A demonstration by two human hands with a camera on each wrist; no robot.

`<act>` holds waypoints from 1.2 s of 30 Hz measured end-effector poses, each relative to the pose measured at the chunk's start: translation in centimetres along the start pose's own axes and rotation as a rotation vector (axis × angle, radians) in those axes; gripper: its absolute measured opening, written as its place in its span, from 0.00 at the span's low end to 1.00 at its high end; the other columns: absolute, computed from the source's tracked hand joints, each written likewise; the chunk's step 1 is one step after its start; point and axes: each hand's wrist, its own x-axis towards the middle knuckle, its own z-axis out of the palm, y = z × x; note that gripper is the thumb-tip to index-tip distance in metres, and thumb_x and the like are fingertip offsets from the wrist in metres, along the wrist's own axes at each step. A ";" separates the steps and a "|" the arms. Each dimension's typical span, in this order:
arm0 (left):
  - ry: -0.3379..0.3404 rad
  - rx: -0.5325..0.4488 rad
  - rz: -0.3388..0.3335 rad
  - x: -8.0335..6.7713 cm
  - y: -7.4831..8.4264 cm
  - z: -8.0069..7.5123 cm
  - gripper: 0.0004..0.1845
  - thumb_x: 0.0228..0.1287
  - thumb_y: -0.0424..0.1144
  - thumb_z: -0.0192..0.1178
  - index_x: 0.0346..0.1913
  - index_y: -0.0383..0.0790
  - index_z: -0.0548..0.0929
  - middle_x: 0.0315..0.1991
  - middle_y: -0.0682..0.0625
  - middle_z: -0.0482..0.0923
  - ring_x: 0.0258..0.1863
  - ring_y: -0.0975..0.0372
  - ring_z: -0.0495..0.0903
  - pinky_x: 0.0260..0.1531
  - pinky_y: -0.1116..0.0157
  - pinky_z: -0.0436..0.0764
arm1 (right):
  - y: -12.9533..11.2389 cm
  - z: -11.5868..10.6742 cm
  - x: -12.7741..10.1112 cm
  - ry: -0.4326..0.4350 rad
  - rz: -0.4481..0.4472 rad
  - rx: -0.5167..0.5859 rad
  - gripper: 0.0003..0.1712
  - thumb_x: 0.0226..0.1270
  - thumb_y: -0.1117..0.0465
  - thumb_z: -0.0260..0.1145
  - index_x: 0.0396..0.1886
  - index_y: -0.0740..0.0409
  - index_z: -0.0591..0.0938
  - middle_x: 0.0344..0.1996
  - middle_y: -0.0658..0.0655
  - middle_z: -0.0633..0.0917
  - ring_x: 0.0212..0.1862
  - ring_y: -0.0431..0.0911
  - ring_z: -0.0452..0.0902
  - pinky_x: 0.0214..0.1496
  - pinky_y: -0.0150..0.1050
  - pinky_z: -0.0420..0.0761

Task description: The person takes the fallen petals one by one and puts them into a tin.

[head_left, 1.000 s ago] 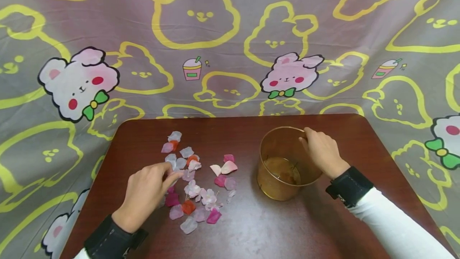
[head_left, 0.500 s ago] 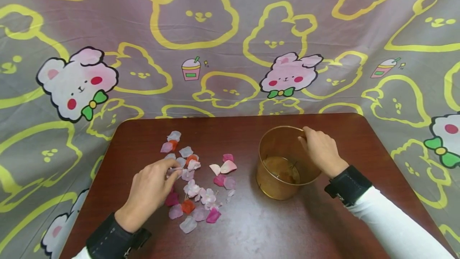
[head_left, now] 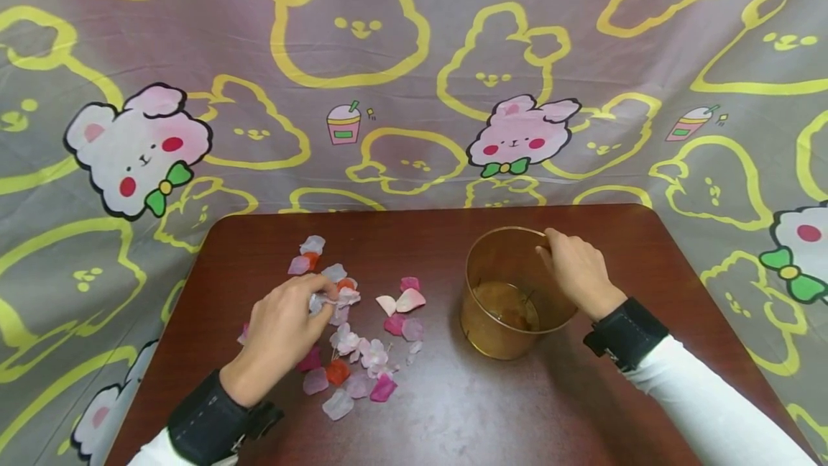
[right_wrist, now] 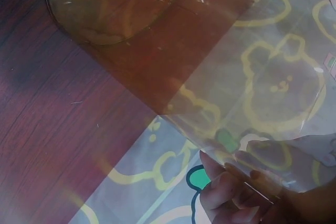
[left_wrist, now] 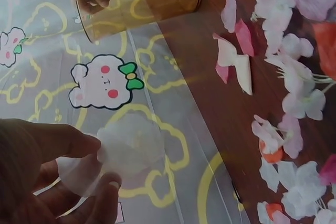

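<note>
My left hand [head_left: 284, 326] pinches thin whitish artificial petals [left_wrist: 131, 142] between thumb and fingers, more than one layer by the look of it. In the left wrist view these petals hang free of the table. Around and under that hand lie loose petals, among them an orange petal [head_left: 338, 372] and pale pink blossoms [head_left: 374, 354]. On the right, my right hand [head_left: 578, 272] grips the rim of a clear amber bucket [head_left: 494, 340], thumb inside. The bucket stands on the table, with dark marks on its inside. Fingers show through its wall in the right wrist view.
A dark reddish-brown table [head_left: 466, 416] with rounded far corners carries everything. Right behind it hangs a grey cloth [head_left: 414, 34] with yellow bear outlines. Between left hand and bucket lie a few separate petals, such as a cream petal [head_left: 410, 300].
My left hand has drawn whitish petals from the pile and moved slightly right and up with them. A pink petal now shows left of that wrist. The right hand and bucket have stayed put.
</note>
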 end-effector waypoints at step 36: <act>-0.065 -0.034 0.427 4.3 10.3 3.6 0.07 0.61 0.38 0.72 0.32 0.49 0.82 0.31 0.58 0.82 0.29 0.67 0.78 0.25 0.65 0.76 | 0.2 0.1 0.1 0.021 -0.001 0.001 0.09 0.73 0.60 0.63 0.33 0.61 0.77 0.19 0.58 0.77 0.23 0.52 0.75 0.23 0.45 0.70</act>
